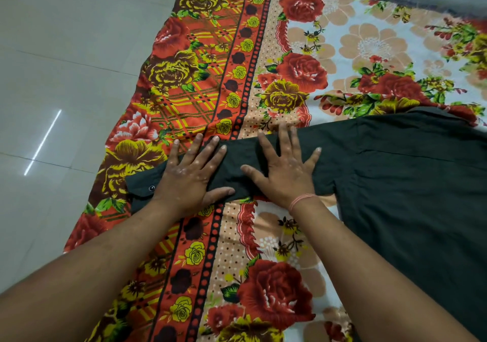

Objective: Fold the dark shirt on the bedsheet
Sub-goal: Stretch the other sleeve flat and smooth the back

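The dark shirt [400,173] is matt woven cloth, smooth, with a small glossy button [151,188] at the cuff. The bedsheet [263,83] is printed floral cloth, matt. The floor [66,65] is pale, glossy tile reflecting a light streak.

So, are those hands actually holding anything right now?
Nothing is held: left hand and right hand press flat, fingers straight, on the sleeve of the dark shirt.

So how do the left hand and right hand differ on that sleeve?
The left hand sits near the buttoned cuff; the right hand lies nearer the shirt's body. The right hand's wrist wears a pink thread band; the left hand's is bare. Both press flat, fingers spread, on the sleeve.
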